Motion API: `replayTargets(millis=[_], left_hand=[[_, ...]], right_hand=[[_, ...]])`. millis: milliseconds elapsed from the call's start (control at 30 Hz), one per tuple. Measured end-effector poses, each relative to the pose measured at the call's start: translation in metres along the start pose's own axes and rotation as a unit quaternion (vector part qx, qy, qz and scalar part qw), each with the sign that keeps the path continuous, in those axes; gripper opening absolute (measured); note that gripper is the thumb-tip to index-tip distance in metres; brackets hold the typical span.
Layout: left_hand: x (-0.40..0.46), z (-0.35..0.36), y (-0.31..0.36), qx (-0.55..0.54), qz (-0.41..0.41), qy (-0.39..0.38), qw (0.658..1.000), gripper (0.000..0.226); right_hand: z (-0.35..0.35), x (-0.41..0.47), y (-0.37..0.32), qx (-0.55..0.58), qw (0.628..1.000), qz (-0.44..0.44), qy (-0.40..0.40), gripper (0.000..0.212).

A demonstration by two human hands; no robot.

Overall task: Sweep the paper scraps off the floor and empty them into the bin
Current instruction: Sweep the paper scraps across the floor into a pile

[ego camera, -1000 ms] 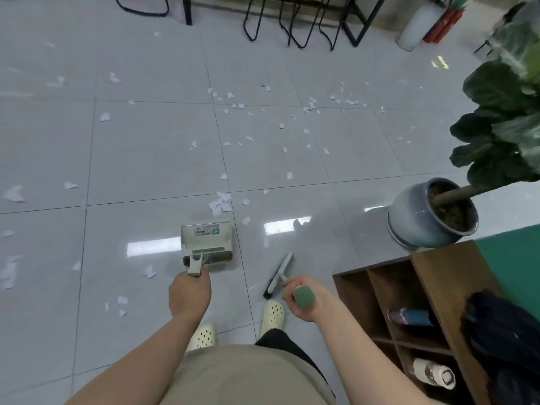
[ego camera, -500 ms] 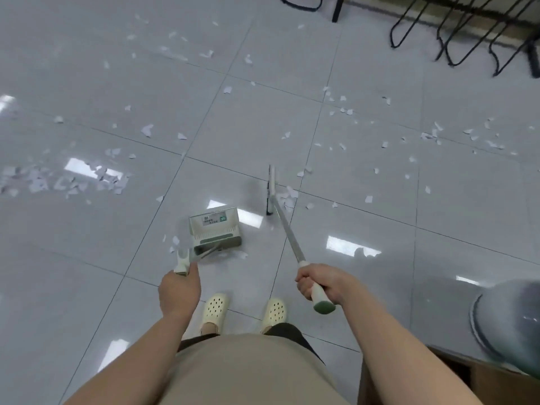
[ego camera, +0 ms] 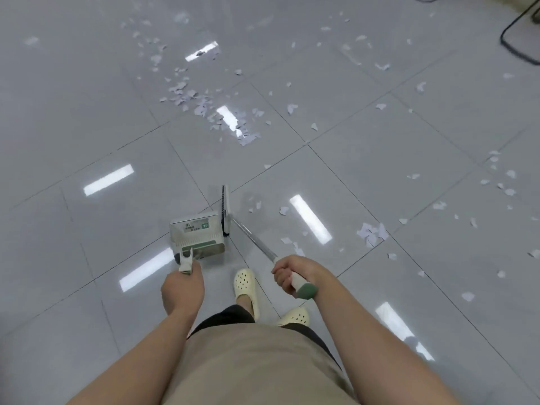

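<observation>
My left hand (ego camera: 181,287) grips the top of the handle of a pale dustpan (ego camera: 195,233) that stands on the floor in front of my feet. My right hand (ego camera: 295,273) grips the green-tipped handle of a broom (ego camera: 251,235). Its narrow head (ego camera: 226,210) rests on the floor, right against the dustpan's right side. White paper scraps lie scattered over the grey tiles: a dense patch (ego camera: 204,106) ahead, a small cluster (ego camera: 372,232) to the right, and loose bits at the far right (ego camera: 502,182). No bin is in view.
My cream clogs (ego camera: 247,289) stand just behind the dustpan. A black metal chair leg (ego camera: 517,51) curves in at the top right corner. Glossy tiles reflect ceiling lights.
The view has swung left, so the plant pot and shelf are gone. The broom head has come in from ahead to sit beside the dustpan. Both hands keep their grips.
</observation>
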State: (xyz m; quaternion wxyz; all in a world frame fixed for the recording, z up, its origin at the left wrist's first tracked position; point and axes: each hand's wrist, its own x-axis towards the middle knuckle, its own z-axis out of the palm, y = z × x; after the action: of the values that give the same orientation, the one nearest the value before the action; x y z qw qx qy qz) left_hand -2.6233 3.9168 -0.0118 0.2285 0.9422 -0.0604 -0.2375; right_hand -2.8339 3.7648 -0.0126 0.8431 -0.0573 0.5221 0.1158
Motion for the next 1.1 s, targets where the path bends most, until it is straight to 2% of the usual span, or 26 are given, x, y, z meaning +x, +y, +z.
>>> replayTargets(millis=[133,267,367,467,633,800,933,1000,1100], left_hand=[[0.003,-0.002,-0.011,-0.008,-0.029,0.018,0.999,0.047],[0.004,0.011,-0.007,-0.03,-0.039,0.001,0.999,0.048],[0.008,0.022,0.0,-0.044,-0.039,-0.028,0.998,0.048],[0.018,0.023,0.008,-0.05,-0.027,-0.064,0.996,0.046],[0.041,0.017,0.017,-0.065,-0.027,-0.11,0.991,0.041],[0.058,0.015,0.022,-0.058,0.04,-0.165,0.984,0.045],[0.079,0.001,0.02,-0.032,0.083,-0.18,0.98,0.052],[0.091,-0.008,0.021,-0.043,0.072,-0.178,0.98,0.048],[0.11,-0.023,0.022,-0.087,0.019,-0.162,0.983,0.037]], right_hand=[[-0.007,0.007,0.007,-0.009,0.999,0.021,0.032,0.028],[-0.053,-0.015,0.02,0.115,0.988,0.003,0.106,0.019],[-0.076,-0.035,0.019,0.145,0.975,-0.019,0.169,0.018],[-0.063,-0.031,0.007,0.12,0.965,-0.042,0.231,0.025],[0.001,-0.014,0.001,-0.003,0.943,-0.122,0.31,0.009],[0.05,-0.022,-0.005,0.026,0.936,-0.185,0.299,0.014],[0.089,-0.019,-0.021,0.097,0.945,-0.209,0.23,0.012],[0.109,-0.01,-0.026,0.144,0.952,-0.192,0.188,0.016],[0.134,0.006,-0.03,0.122,0.971,-0.144,0.146,0.011]])
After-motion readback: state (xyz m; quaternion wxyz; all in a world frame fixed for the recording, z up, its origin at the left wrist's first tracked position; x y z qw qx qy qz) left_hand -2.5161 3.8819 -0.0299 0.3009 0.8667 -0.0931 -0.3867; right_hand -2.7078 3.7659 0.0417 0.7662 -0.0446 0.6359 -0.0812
